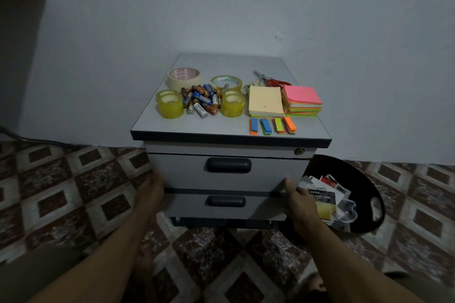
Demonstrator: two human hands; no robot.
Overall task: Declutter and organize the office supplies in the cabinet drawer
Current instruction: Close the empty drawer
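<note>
**Q:** Where are my hands?

**A:** Both are low at the cabinet [268, 206]. Your left hand [150, 192] lies against its left side, fingers fairly straight and holding nothing, though it is blurred. Your right hand [299, 202] is at the right front corner, thumb on the front of the top drawer [270, 172]. Its fingers are hidden, so I cannot tell whether it grips.

**Q:** And the office supplies?

**A:** All are on the cabinet top, and both drawers are shut. At the left, a masking tape roll [183, 77] sits behind a heap of batteries [200, 99], with yellowish clear tape rolls [170, 106] on either side of the heap. At the right, scissors [270, 80] lie behind two sticky note pads [266, 101] set side by side. Coloured page flags [272, 126] lie in a row near the front edge. A black bin [369, 179] holding packaging [322, 200] stands on the tiled floor [73, 192] beside the cabinet's right side.
</note>
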